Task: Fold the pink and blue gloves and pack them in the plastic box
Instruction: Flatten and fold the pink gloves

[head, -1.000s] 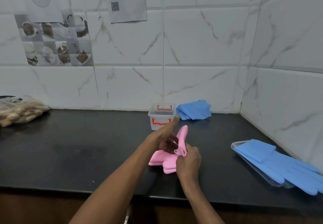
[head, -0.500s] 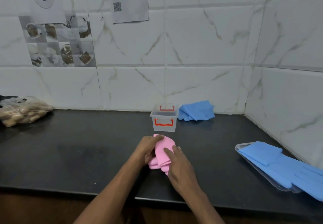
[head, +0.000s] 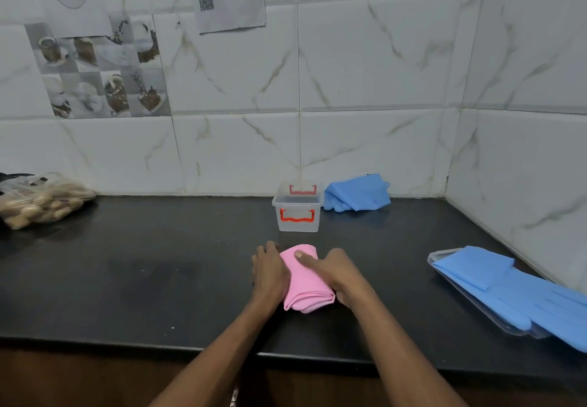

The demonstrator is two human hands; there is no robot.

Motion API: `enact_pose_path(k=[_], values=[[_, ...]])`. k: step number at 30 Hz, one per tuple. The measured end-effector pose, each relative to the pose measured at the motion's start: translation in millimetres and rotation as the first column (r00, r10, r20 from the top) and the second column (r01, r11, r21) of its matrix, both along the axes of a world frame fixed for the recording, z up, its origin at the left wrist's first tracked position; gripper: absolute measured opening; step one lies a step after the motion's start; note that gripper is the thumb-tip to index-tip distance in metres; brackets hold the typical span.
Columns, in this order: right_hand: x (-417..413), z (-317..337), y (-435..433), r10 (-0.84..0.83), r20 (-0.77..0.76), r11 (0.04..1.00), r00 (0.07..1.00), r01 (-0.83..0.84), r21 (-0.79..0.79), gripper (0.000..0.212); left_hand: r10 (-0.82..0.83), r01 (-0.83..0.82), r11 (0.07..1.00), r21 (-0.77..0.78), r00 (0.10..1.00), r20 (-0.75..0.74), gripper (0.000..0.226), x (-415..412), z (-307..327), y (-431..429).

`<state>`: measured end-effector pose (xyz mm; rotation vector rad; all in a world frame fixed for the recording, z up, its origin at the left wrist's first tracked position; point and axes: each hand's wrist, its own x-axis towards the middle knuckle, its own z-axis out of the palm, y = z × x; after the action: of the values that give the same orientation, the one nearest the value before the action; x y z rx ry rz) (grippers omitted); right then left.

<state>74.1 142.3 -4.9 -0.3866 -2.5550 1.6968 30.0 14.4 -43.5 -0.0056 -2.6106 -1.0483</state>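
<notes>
A pink glove [head: 305, 282] lies folded into a compact bundle on the black counter, near the front edge. My left hand [head: 270, 271] clasps its left side. My right hand [head: 336, 271] presses on its right side, thumb across the top. Behind it stands a small clear plastic box [head: 298, 220] with orange handles, open on top and holding nothing that I can see. A folded blue glove [head: 357, 193] lies just right of the box by the wall. More blue gloves [head: 521, 289] rest flat on a clear lid at the right.
The clear lid [head: 476, 305] under the blue gloves sits by the right wall. A plastic bag of brownish items [head: 41, 201] lies at the far left against the tiled wall. The counter's front edge [head: 127, 341] runs just below my forearms.
The pink glove's upright end has been folded down, and the glove is now a tight bundle. Both hands have settled around its sides.
</notes>
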Motion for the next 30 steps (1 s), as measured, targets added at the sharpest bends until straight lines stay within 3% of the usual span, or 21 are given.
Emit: enact_pose_path(k=[2,5,9,12,15,17,19,21,23,26,30], values=[[-6,1,-9,0.066,0.067,0.987,0.996,-0.055,-0.148,0.062,-0.009,0.016,0.991,0.131,0.998,-0.057,0.033,-1,-1,-5],[-10,-10,-20,0.027,0.058,0.956,0.998,-0.009,-0.292,0.058,0.054,-0.024,0.938,0.346,0.996,-0.078,0.034,-4,3,-14],[-18,-23,-27,-0.055,0.078,0.856,0.995,0.087,-0.509,0.055,0.122,-0.047,0.761,0.648,0.990,-0.071,0.028,-16,6,-33],[-31,-20,-45,-0.068,0.082,0.816,0.994,0.102,-0.569,0.053,0.186,-0.081,0.689,0.720,0.980,-0.069,0.035,-17,8,-45],[-45,-17,-70,-0.087,0.054,0.777,0.995,0.102,-0.621,0.053,0.330,-0.100,0.671,0.735,0.927,-0.175,0.046,-11,11,-51],[-54,-16,-86,-0.105,0.048,0.788,0.993,0.113,-0.606,0.055,0.368,-0.058,0.728,0.684,0.874,-0.317,0.049,-6,13,-52],[-59,-14,-98,-0.142,0.073,0.795,0.987,0.158,-0.586,0.057,0.278,-0.025,0.848,0.530,0.871,-0.405,0.048,-2,14,-50],[-63,-12,-104,-0.175,0.067,0.798,0.982,0.182,-0.574,0.054,0.143,-0.030,0.961,0.275,0.907,-0.397,0.040,-6,9,-48],[-64,-10,-105,-0.187,0.031,0.853,0.982,0.178,-0.491,0.053,0.043,-0.010,0.994,0.111,0.953,-0.300,0.035,-12,4,-48],[-65,-6,-95,-0.172,-0.040,0.982,0.984,0.168,-0.092,0.049,-0.019,0.020,1.000,0.010,0.990,-0.139,0.036,-15,-1,-53],[-60,-2,-73,-0.080,-0.006,0.917,0.997,0.076,0.392,0.046,0.004,-0.022,0.984,-0.175,0.995,-0.104,0.033,-10,-2,-48]])
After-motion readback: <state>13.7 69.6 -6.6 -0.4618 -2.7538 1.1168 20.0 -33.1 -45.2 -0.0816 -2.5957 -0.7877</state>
